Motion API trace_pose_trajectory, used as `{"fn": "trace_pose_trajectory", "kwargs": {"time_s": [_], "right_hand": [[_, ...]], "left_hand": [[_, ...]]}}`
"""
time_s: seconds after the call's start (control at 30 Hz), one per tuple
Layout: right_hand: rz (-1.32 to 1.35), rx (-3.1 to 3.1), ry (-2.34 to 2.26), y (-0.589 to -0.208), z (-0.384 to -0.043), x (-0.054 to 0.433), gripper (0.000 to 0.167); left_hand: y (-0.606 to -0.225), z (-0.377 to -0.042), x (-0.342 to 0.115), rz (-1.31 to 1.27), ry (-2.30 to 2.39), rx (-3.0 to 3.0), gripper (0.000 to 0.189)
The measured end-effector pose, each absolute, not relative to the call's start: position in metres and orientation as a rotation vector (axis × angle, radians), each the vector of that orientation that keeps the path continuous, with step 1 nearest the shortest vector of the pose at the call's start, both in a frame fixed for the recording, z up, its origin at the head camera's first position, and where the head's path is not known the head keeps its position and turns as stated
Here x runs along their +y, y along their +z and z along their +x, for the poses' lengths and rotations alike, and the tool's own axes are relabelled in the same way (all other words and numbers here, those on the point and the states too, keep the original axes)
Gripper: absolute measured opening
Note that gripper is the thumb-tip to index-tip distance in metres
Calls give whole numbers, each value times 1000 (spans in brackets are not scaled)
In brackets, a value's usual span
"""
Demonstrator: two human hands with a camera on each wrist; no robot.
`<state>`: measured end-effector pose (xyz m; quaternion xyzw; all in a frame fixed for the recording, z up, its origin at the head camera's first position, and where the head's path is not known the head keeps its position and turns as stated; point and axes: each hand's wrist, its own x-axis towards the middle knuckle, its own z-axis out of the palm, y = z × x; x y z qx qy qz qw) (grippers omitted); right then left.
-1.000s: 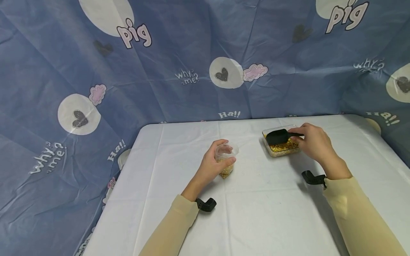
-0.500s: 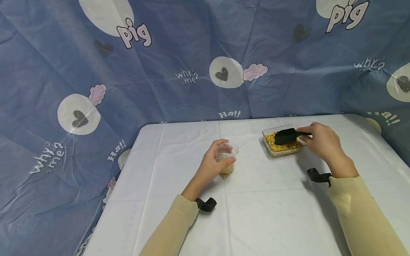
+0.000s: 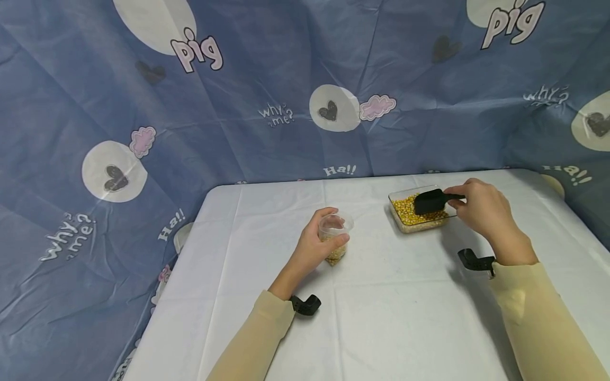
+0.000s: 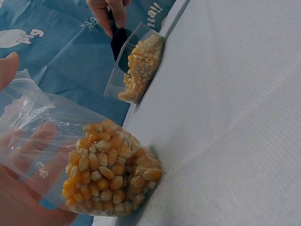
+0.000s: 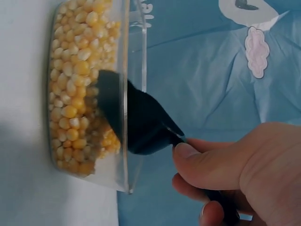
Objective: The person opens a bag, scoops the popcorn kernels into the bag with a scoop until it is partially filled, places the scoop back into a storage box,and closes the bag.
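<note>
Pinching black, broad-bladed scoop (image 5: 146, 120) by thin handle in right hand (image 5: 228, 167), just outside clear, straight-walled rectangular box (image 5: 111, 175). Blade over box's rim, tip inside at yellow and cream corn kernels (image 5: 70, 94); whether dug in, hard to tell. Under box, white cloth (image 5: 21, 84). Beyond box, blue cloth (image 5: 200, 89) printed with pale pink cloud (image 5: 257, 52).

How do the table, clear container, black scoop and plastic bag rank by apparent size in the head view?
1. Table
2. Clear container
3. Black scoop and plastic bag, unranked: they look similar, and the left hand partly hides the bag.
</note>
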<state>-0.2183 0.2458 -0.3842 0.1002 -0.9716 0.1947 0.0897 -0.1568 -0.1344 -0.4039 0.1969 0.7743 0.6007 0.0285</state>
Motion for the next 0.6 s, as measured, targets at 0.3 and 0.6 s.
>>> {"fn": "trace_pose_trajectory", "kwargs": {"time_s": [0.3, 0.6], "right_hand": [[286, -2853, 506, -371, -210, 243, 30], [274, -2759, 391, -362, -201, 233, 29]], "left_hand": [[-403, -157, -134, 629, 1857, 2397, 59], [-404, -156, -134, 647, 1864, 2410, 59]]}}
